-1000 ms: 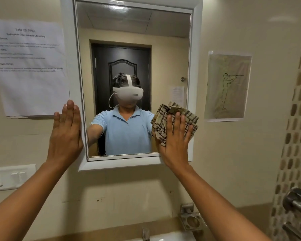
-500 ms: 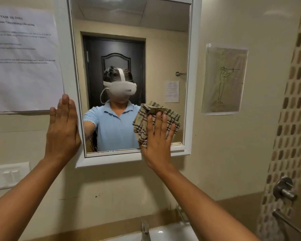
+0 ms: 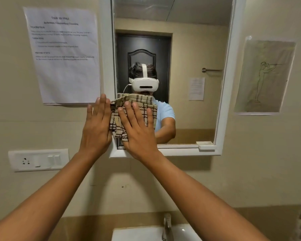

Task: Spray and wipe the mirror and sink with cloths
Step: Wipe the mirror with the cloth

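My right hand is flat, fingers spread, pressing the checked cloth against the glass at the lower left corner of the mirror. My left hand is flat too, fingers straight and holding nothing, laid against the left side of the white frame, its fingertips just beside the cloth's bunched edge. The sink sits below, with the tap at its back edge; I judge it has not been wiped.

What I worry about: the cloth is held only by my palm's pressure, not gripped, so if I ease off it could slide down the glass and drop toward the sink. It is also crumpled, so I judge parts of it may miss the glass and leave streaks near the frame. Wiping further left, my hand could catch the bottom edge of the paper notice taped to the wall and tear it loose.
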Tool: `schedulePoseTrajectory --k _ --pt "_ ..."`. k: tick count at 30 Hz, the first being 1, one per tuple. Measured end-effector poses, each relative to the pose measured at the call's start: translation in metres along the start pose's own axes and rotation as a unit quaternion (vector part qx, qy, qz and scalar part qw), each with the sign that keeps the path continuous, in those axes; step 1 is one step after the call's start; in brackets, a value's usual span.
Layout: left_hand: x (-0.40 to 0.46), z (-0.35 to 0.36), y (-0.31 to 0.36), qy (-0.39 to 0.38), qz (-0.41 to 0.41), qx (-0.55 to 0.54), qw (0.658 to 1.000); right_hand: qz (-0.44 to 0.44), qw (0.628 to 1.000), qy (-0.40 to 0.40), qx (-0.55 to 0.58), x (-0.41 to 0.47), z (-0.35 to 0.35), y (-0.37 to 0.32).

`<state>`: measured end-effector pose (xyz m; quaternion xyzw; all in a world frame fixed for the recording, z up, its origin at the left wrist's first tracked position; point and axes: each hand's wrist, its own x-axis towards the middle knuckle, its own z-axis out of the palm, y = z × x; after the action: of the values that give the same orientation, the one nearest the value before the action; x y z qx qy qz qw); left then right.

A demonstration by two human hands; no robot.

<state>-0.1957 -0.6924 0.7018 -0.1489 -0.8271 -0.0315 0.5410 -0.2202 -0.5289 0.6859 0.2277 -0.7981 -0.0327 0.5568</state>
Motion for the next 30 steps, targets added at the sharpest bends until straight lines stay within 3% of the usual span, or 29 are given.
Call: schedulePoseTrajectory --k 11,21,30 --pt "-0.054 0.025 0.01 -0.006 -0.037 -0.049 0.998 -0.117 0.993 -0.017 0.003 -0.052 0.008 0.017" --pt "-0.055 0.031 0.01 -0.006 -0.05 -0.029 0.998 -0.115 0.993 -0.038 -0.004 -0.107 -0.01 0.106" --pt "-0.053 0.04 0.011 0.01 -0.046 -0.043 0.998 0.048 0.998 -0.022 0.016 -0.087 -0.039 0.175"
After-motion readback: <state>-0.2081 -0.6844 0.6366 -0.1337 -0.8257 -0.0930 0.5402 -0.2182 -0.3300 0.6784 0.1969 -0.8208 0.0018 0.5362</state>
